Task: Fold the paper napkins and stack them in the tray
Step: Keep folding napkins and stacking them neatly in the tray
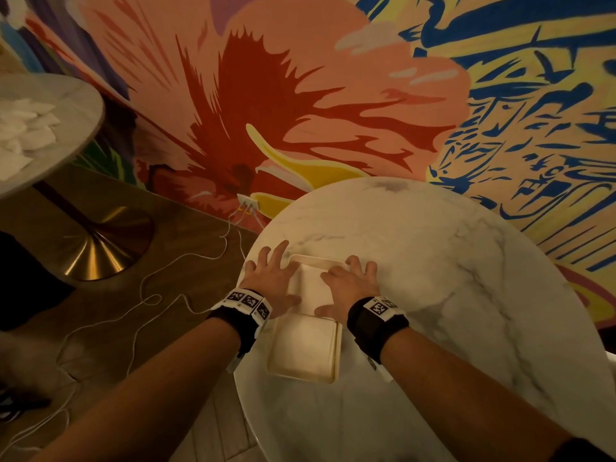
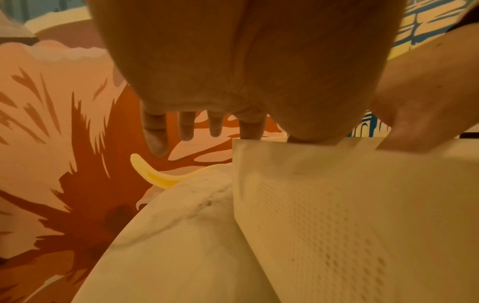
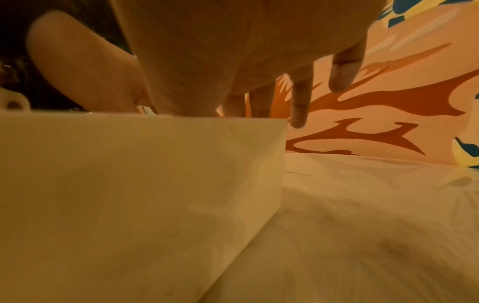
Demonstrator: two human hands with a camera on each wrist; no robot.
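Note:
A white paper napkin lies on the round marble table, over a cream rim at its far end. My left hand lies flat with spread fingers on the table, its thumb on the napkin's left edge. My right hand presses flat on the napkin's right side. A cream rectangular tray sits just nearer me, between my wrists. In the left wrist view the embossed napkin lies under the thumb, with straight fingers beyond. In the right wrist view the napkin fills the left.
A second round table at the far left carries a heap of white napkins and stands on a brass base. White cables run across the wooden floor to a wall socket. A painted mural wall stands behind the table.

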